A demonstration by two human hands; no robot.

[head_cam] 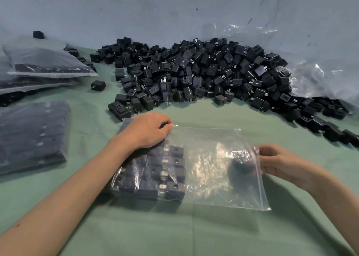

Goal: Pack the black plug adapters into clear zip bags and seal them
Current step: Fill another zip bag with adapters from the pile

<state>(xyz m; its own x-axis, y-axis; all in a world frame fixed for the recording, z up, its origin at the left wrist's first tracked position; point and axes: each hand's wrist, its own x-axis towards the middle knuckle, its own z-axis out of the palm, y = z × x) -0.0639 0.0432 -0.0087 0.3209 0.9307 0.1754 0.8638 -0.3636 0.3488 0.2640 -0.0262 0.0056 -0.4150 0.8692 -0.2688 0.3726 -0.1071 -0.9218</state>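
A clear zip bag (211,170) lies flat on the green cloth in front of me. Several black plug adapters (167,176) are packed in rows in its left half. My left hand (147,131) rests on top of the bag's far left corner, fingers curled over the adapters inside. My right hand (275,162) pinches the bag's open zip edge on the right. One blurred adapter (240,168) sits loose inside the bag near that edge. A big pile of loose black adapters (198,71) spreads across the back of the table.
Filled clear bags (48,65) are stacked at the far left, with another filled bag (33,135) flat nearer me. A single adapter (98,85) lies apart from the pile. Crumpled clear plastic sheeting (314,77) sits behind the pile at right. A grey wall backs the table.
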